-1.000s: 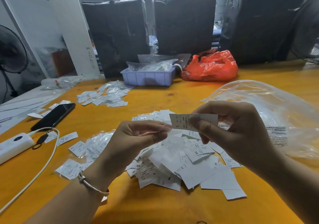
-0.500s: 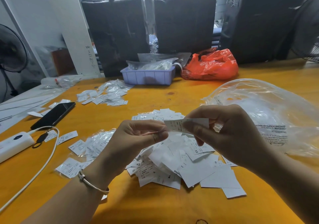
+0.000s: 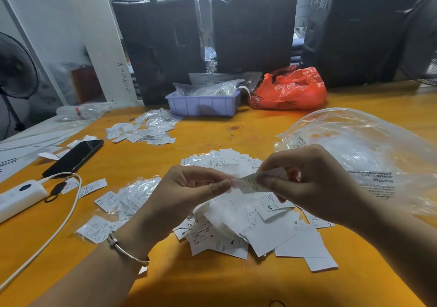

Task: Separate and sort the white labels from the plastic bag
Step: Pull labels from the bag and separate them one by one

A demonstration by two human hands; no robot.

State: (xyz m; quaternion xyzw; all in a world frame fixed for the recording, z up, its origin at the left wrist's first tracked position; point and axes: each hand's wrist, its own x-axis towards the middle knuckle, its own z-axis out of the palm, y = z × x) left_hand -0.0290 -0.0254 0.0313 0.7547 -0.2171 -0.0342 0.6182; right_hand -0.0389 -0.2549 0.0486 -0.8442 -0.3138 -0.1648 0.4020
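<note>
Phone (image 3: 73, 157) nr power bank (image 3: 20, 195); orange bag (image 3: 289, 88) by tray (image 3: 203, 104).

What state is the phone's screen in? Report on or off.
Off. The phone lies flat on the table with a dark screen, showing only faint reflections.

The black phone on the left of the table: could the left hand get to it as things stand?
Probably yes, once freed. The left hand is pinching a white label together with the right hand. The phone lies uncovered on that side, with only bare table between.
</note>
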